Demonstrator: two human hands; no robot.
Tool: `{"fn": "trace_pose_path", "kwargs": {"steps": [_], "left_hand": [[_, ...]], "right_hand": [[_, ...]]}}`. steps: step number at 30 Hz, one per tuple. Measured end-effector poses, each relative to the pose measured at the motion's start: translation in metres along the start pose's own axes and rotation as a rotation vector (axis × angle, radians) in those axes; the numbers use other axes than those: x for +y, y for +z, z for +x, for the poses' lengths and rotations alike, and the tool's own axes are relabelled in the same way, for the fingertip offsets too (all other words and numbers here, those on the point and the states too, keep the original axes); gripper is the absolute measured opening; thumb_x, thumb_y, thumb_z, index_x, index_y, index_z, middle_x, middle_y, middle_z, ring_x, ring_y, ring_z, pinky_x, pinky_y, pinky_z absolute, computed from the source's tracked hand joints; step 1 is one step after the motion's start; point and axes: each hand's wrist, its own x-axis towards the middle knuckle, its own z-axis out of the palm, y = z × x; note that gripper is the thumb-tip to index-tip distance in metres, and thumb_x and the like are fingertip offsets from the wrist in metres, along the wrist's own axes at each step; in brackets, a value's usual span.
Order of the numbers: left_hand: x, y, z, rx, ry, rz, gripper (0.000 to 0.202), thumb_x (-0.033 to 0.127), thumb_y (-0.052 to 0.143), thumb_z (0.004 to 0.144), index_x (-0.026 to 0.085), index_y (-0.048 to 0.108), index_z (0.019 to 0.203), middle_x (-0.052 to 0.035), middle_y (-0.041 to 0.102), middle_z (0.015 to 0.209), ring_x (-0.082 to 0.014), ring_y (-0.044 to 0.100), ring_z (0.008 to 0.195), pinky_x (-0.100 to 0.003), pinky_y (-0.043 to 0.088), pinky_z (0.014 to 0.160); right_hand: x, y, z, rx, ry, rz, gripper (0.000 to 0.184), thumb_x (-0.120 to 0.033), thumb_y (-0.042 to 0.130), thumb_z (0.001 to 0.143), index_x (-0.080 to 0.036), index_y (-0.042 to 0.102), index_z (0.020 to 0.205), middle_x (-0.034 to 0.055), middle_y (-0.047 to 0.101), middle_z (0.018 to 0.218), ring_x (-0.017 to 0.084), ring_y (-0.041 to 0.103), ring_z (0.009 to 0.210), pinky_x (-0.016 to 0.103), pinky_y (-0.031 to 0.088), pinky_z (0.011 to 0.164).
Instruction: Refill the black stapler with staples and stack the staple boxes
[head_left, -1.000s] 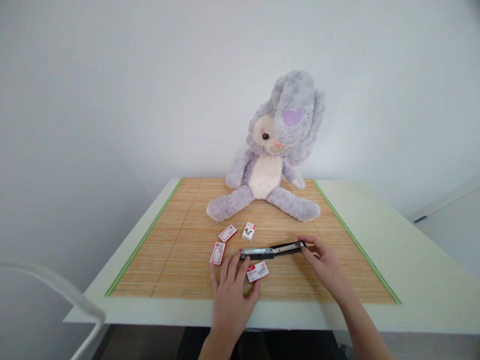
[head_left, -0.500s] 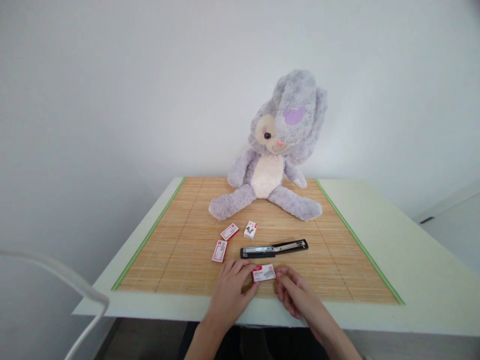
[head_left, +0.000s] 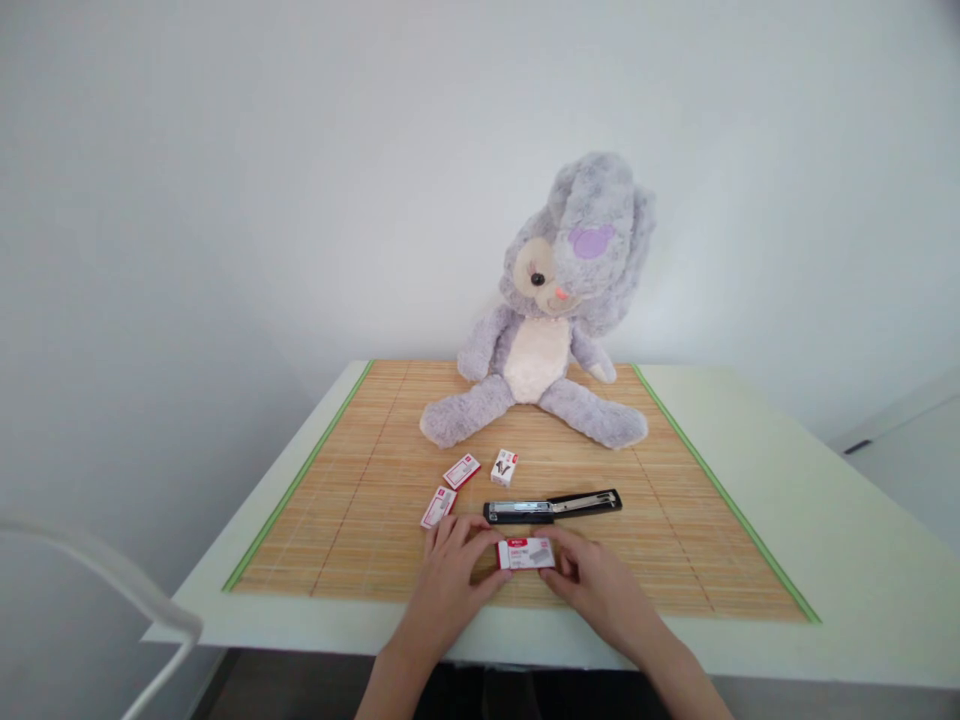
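Observation:
A small white and red staple box (head_left: 527, 554) lies level between my hands, its printed face toward me. My left hand (head_left: 455, 572) pinches its left end between thumb and fingers. On the opposite end, the thumb and fingers of my right hand (head_left: 595, 580) are closed round the box. Just beyond it lies a black stapler (head_left: 553, 507), folded open with its metal rail showing. A second red-edged box (head_left: 436, 509) sits by the fingers of my left hand, partly covered by them.
Another red-edged box (head_left: 462, 471) and a small white box with a dark clip picture (head_left: 505, 467) lie farther back. Behind them a grey plush rabbit (head_left: 536, 360) sits against the wall. A green-edged bamboo mat (head_left: 360, 520) covers much of the white table (head_left: 780, 480). A white cable (head_left: 112, 570) crosses the left foreground.
My right hand has moved up and its fingers now grip the right end of the staple box. The box has turned to lie straighter. The camera view has shifted slightly.

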Motion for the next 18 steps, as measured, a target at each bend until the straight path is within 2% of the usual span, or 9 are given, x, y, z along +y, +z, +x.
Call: {"fn": "trace_pose_path", "kwargs": {"steps": [7, 11, 13, 18], "left_hand": [[-0.010, -0.005, -0.002, -0.016, -0.019, -0.053, 0.035, 0.034, 0.077, 0.085, 0.036, 0.069, 0.119, -0.0025, 0.063, 0.127, -0.0279, 0.054, 0.123, -0.049, 0.043, 0.108], [-0.006, 0.005, -0.007, 0.065, -0.053, -0.125, 0.048, 0.030, 0.079, 0.082, 0.032, 0.063, 0.127, -0.0058, 0.058, 0.137, -0.0304, 0.051, 0.130, -0.051, 0.043, 0.111], [-0.001, 0.013, -0.009, 0.104, -0.077, -0.149, 0.052, 0.029, 0.079, 0.081, 0.030, 0.059, 0.130, -0.0077, 0.055, 0.142, -0.0313, 0.050, 0.133, -0.052, 0.043, 0.112], [0.008, 0.026, -0.010, 0.145, -0.097, -0.125, 0.057, 0.030, 0.078, 0.081, 0.027, 0.055, 0.133, -0.0090, 0.053, 0.147, -0.0323, 0.050, 0.135, -0.053, 0.044, 0.112]], "right_hand": [[0.004, -0.008, -0.003, 0.005, 0.036, -0.028, 0.037, -0.030, 0.064, 0.086, -0.030, 0.067, 0.124, -0.0044, 0.059, 0.067, 0.018, 0.058, 0.062, 0.029, 0.035, 0.059], [-0.004, -0.008, 0.000, 0.036, 0.018, 0.041, 0.049, -0.033, 0.065, 0.086, -0.029, 0.060, 0.135, -0.0055, 0.056, 0.065, 0.018, 0.056, 0.060, 0.029, 0.038, 0.060], [-0.011, -0.005, 0.007, 0.071, 0.014, 0.056, 0.049, -0.036, 0.061, 0.090, -0.028, 0.059, 0.138, -0.0051, 0.056, 0.066, 0.018, 0.056, 0.061, 0.029, 0.038, 0.060], [-0.022, 0.010, 0.032, 0.125, 0.021, 0.123, 0.038, -0.043, 0.057, 0.094, -0.022, 0.068, 0.124, -0.0032, 0.057, 0.064, 0.018, 0.055, 0.061, 0.028, 0.037, 0.059]]}}
